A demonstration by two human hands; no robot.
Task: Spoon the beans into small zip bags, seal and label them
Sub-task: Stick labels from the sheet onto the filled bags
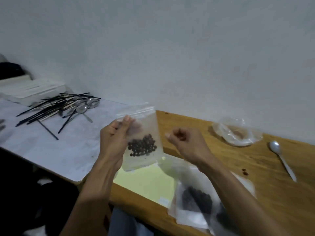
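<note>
Clear zip bag (142, 138) between (apparently pinching) left fingers (127, 120)

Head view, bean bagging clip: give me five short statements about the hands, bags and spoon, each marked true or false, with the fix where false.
1. The left hand holds a small zip bag with dark beans in it. True.
2. The right hand holds the white spoon. False: the spoon lies on the wooden table, apart from that hand, which is loosely closed on nothing visible.
3. A few loose beans lie on the wood near the spoon. True.
4. The held bag is full to the top. False: the beans fill only its lower part.
5. The pile of black sticks and metal spoons sits on the wooden table. False: it lies on the pale surface to the left.
</note>
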